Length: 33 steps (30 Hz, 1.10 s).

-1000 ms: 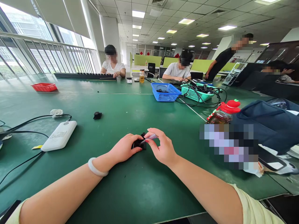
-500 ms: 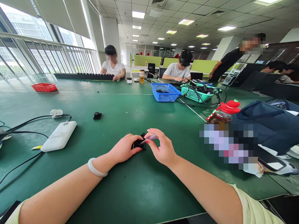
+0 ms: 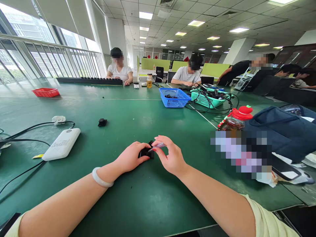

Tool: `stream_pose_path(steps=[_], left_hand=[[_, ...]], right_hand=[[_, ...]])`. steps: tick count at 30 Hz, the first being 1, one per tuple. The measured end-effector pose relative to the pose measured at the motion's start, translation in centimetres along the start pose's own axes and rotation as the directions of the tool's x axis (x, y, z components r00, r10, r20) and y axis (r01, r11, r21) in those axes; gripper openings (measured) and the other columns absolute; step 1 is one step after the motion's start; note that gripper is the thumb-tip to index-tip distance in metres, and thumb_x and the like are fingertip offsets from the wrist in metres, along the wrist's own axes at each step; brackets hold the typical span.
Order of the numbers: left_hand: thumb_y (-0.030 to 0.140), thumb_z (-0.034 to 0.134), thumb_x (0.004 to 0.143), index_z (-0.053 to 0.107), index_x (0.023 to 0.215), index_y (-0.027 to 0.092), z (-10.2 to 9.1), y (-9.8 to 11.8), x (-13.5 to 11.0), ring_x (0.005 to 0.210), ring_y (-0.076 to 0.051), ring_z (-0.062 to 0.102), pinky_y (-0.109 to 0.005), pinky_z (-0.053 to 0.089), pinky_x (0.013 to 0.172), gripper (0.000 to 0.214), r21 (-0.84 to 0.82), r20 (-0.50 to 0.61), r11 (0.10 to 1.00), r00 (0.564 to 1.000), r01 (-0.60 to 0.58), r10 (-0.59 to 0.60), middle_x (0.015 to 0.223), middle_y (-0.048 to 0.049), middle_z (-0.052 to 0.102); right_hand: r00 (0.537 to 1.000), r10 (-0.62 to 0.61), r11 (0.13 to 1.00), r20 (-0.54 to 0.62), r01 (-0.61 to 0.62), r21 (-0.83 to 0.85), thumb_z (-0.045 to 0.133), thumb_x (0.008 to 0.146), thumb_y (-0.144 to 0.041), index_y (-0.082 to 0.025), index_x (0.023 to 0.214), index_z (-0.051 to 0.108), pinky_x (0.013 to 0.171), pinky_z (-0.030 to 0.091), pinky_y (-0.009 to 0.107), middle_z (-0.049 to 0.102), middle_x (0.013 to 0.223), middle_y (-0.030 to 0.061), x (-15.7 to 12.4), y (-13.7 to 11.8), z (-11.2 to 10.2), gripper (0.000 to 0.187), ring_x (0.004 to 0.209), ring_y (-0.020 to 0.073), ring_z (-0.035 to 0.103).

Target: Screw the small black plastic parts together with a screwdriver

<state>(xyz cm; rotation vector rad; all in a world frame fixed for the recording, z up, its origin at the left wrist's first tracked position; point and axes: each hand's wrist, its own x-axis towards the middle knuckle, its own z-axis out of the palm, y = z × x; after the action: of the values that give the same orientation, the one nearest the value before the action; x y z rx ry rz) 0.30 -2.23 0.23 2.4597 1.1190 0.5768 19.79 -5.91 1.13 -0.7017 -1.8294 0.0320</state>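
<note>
My left hand [image 3: 130, 157] is closed around a small black part [image 3: 146, 152] that rests on the green table [image 3: 138, 204]. My right hand [image 3: 170, 156] pinches a thin silvery tool [image 3: 158, 145], whose tip points left onto the top of the black part. The two hands nearly touch over it. A white bangle [image 3: 101, 177] sits on my left wrist. A second small black part [image 3: 102, 122] lies alone farther back on the left.
A white power bank [image 3: 61, 144] with black cables lies at the left. Behind are a blue basket [image 3: 174, 97], a teal basket of cables [image 3: 206, 98] and a red tray [image 3: 45, 92]. A red-capped bottle [image 3: 235, 120] and dark bag [image 3: 278, 131] stand right. Other people sit across.
My hands have hardly moved. The person standing at the back right has bent lower and further right.
</note>
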Motion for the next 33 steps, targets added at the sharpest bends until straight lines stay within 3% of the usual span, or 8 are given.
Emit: stream_pose_path(steps=[15,23,33], left_hand=[[0.035,0.063,0.084,0.061,0.117,0.023,-0.03,0.06,0.0,0.096,-0.025,0.061,-0.039,0.05,0.087,0.035,0.024,0.005,1.0,1.0,0.0,-0.001,0.098,-0.0055,0.067],[0.032,0.063,0.084,0.061,0.115,0.023,0.07,-0.02,0.03,0.094,-0.024,0.061,-0.038,0.05,0.086,0.032,0.028,-0.003,0.999,1.0,-0.024,0.025,0.099,-0.0044,0.068],[0.032,0.063,0.085,0.061,0.118,0.022,0.09,-0.03,0.11,0.095,-0.024,0.06,-0.039,0.049,0.086,0.034,0.022,0.003,1.0,1.0,-0.022,0.022,0.101,-0.0047,0.068]], right_hand=[[1.0,-0.027,1.0,0.003,0.027,-0.013,0.054,0.09,-0.007,-0.031,0.128,0.044,0.098,0.053,0.042,0.07,0.093,-0.0005,0.1,0.05,0.11,0.046,0.082,0.0146,0.07],[0.994,0.022,1.0,0.107,-0.021,-0.012,0.049,0.091,-0.007,-0.03,0.128,0.046,0.104,0.049,0.044,0.071,0.1,0.0001,0.06,-0.1,0.18,0.043,0.088,0.0143,0.07],[0.991,0.06,0.998,0.123,-0.058,-0.013,0.046,0.091,-0.007,-0.03,0.128,0.046,0.096,0.053,0.041,0.07,0.094,0.0003,0.27,-0.27,-0.12,0.043,0.088,0.0159,0.069]])
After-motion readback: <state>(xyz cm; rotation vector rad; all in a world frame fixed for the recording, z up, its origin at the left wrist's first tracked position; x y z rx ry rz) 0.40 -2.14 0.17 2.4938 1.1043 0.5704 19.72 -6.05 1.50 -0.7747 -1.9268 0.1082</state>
